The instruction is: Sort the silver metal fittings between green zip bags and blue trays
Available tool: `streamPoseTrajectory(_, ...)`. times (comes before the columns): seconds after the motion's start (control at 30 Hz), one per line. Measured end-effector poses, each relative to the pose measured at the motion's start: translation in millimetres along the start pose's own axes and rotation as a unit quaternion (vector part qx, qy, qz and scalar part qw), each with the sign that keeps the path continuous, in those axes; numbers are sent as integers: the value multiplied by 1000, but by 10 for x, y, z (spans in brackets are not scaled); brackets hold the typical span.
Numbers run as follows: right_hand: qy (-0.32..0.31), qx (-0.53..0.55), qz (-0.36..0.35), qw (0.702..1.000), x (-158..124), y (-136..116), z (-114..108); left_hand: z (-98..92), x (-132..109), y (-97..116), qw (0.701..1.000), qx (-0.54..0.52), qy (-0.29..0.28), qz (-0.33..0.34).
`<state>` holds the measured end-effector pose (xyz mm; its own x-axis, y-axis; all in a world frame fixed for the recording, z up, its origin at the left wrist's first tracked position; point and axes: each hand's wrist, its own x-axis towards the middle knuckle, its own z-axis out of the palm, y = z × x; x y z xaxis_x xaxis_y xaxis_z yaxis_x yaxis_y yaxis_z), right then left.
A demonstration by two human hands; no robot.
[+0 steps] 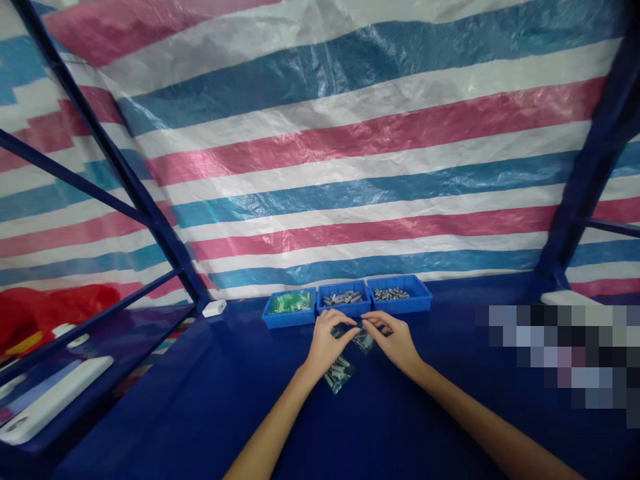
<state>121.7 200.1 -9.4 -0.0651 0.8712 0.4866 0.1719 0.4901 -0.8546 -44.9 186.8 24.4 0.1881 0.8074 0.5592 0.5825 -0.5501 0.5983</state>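
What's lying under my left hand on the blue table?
A small clear bag of grey metal pieces lies under the left hand; its upper end is covered. It and the right hand pinch a second bag, mostly covered.

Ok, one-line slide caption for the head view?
Left hand and right hand pinch a small clear bag before three blue trays; a filled bag lies nearby.

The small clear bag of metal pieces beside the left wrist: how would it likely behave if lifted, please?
The bag looks like thin film, so it would probably sag. Filled with grey metal pieces, it is likely heavy for its size. Lying flat, it seems unlikely to roll.
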Motion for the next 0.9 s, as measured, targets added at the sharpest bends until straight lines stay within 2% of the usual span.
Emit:
streamPoseTrajectory(0.13, 10, 107, 69, 992, 6, -34, 15, 62, -37, -4, 994, -56, -56, -76)
streamPoseTrajectory(0.27, 7, 148, 102, 984, 19, -16, 27, 59, -48, -21, 982, -109, -110, -108)
streamPoseTrajectory(0.37, -34, 123, 83, 988, 21, 33, 32, 12, -18, -28, 989, -109, -52, -85)
streamPoseTrajectory(0.47, -63, 47, 11, 997, 15, 64, 10, -21, 4, -47, 998, -65, 6, -19)
streamPoseTrajectory(0.6, -34, -38, -73, 996, 16, 81, -48, -6, -22, -86, 998, 35, 16, 43)
streamPoseTrajectory(0.7, -7, -70, -103, 992, 23, 107, -66, 5, -50, -101, 994, 83, 16, 68)
streamPoseTrajectory(0.8, 0, -63, -81, 995, 16, 124, -36, -10, -53, -100, 992, 101, -4, 82)
streamPoseTrajectory(0.9, -10, -32, -2, 999, -8, 107, 20, -27, -36, -88, 992, 97, 6, 77)
